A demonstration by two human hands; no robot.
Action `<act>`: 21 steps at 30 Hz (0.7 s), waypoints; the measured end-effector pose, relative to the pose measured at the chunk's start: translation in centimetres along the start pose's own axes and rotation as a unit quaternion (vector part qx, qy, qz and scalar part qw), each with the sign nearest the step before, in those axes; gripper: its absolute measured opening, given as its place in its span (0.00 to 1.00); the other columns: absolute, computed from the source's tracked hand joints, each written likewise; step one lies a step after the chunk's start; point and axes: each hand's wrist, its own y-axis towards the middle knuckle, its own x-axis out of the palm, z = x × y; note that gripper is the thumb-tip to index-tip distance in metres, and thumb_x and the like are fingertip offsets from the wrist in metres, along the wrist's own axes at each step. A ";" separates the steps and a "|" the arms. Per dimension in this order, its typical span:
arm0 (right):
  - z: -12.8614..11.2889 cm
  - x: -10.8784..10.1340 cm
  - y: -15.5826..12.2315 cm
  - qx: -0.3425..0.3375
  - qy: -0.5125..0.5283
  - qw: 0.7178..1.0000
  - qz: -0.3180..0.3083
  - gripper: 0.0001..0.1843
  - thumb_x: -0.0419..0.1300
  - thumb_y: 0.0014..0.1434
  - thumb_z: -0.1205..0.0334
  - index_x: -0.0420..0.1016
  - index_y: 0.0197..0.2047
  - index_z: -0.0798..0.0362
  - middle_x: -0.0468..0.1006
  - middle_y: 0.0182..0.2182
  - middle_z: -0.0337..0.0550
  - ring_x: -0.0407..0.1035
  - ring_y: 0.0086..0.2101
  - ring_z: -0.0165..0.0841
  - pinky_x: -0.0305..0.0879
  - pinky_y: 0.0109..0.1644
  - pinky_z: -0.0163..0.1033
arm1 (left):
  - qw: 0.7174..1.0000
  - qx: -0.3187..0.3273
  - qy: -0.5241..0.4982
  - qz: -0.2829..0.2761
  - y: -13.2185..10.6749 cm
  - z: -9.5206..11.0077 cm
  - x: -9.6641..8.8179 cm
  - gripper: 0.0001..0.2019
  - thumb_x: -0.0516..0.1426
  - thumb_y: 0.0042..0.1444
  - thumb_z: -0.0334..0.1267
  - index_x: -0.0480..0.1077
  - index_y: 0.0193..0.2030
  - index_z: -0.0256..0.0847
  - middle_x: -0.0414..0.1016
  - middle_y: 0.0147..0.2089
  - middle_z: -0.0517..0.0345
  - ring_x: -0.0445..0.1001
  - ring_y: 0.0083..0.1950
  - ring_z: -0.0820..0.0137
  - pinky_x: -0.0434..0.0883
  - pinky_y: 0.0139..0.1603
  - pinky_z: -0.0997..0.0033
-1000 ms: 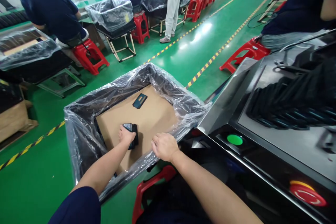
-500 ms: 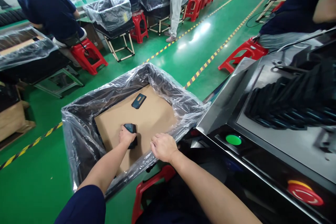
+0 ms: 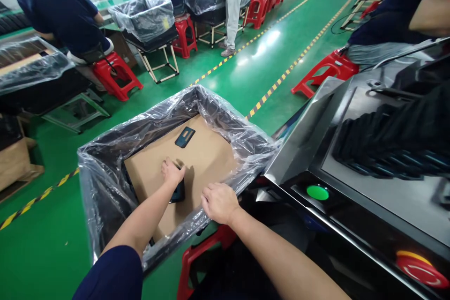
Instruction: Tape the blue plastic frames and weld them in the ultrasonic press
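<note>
A bin lined with clear plastic stands in front of me, with a sheet of brown cardboard inside it. My left hand is over the cardboard with its fingers apart, holding nothing. Partly hidden under that hand and wrist lies a dark, flat-looking part. Farther back on the sheet is a dark plate with a slot. My right hand has its fingers curled over the bin's near rim, gripping the plastic liner there.
To the right, a machine bench carries a green button, a red emergency stop knob and a stack of black parts. A red stool is below the bin. Several people sit or stand by lined bins farther off.
My left hand has let go of the dark part, opened and shifted slightly forward. The part stays on the cardboard. My right hand remains on the rim.
</note>
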 end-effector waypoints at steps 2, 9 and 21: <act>0.1 0.1 0.0 0.000 0.003 1.000 0.003 0.14 0.50 0.62 0.58 0.74 0.34 0.53 0.76 0.33 0.45 0.69 0.36 0.37 0.60 0.40 0.40 | 0.999 0.041 -0.005 -0.003 2.0 1.1 0.1 0.33 0.58 0.53 0.52 0.56 0.62 0.38 0.60 0.62 0.42 0.60 0.62 0.53 0.60 0.60 0.48; 0.3 0.6 0.1 0.003 0.027 1.000 0.010 0.13 0.50 0.61 0.57 0.74 0.34 0.53 0.75 0.32 0.44 0.68 0.36 0.36 0.59 0.41 0.41 | 0.996 0.078 -0.016 -0.025 8.6 4.5 2.3 0.19 0.56 0.58 0.44 0.66 0.54 0.39 0.67 0.58 0.49 0.68 0.56 0.60 0.67 0.55 0.50; 0.6 1.1 0.1 0.005 0.051 0.999 0.011 0.12 0.52 0.58 0.57 0.73 0.33 0.53 0.75 0.30 0.43 0.67 0.32 0.36 0.60 0.37 0.41 | 1.000 0.003 -0.013 -0.010 12.4 6.1 5.4 0.23 0.55 0.59 0.45 0.61 0.59 0.41 0.60 0.63 0.47 0.63 0.61 0.56 0.64 0.58 0.45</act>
